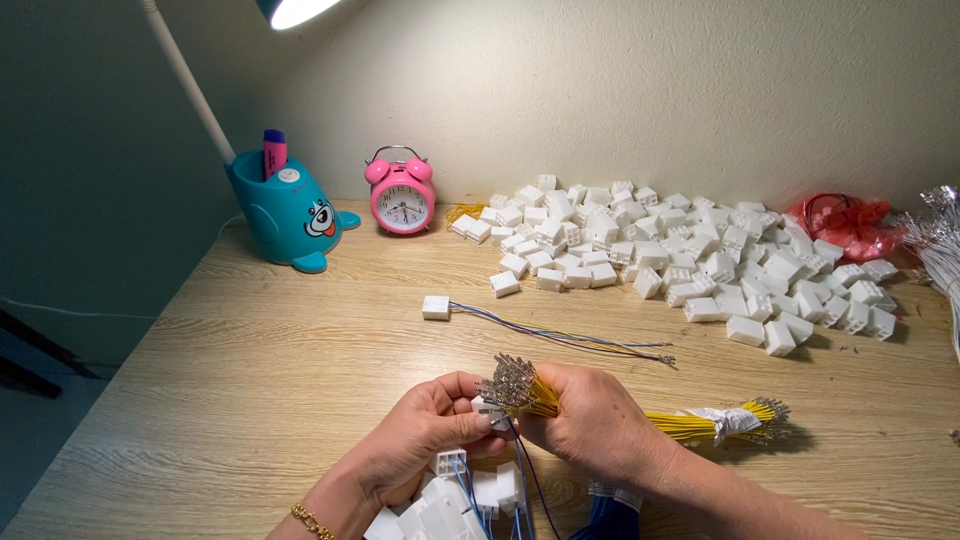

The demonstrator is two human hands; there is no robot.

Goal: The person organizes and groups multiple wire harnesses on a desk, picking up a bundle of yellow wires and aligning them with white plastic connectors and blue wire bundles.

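Wooden desk (260, 370) against a cream wall, lit by a lamp from above. Rear left: teal whale-shaped lamp base (287, 215) w/ a pink marker in it; pink twin-bell alarm clock (402, 196) just beside it to the right. Rear centre to right: big pile of white plastic connector housings (690, 260); red bag (848, 222) behind pile, far right. Mid-desk: one finished housing with thin wires (540, 328) lying flat, apart from the hands.

Left hand (425, 435): fingers closed on a small white housing (488, 411), pinched at fingertips. Gold bracelet on that wrist. Right hand (595, 420): clenched around a bundle of yellow wires (690, 423), metal terminal ends sticking up by the thumb, taped far end resting on desk to the right. Hands touching, near front edge. Below them: heap of wired housings (450, 500), blue wires visible.
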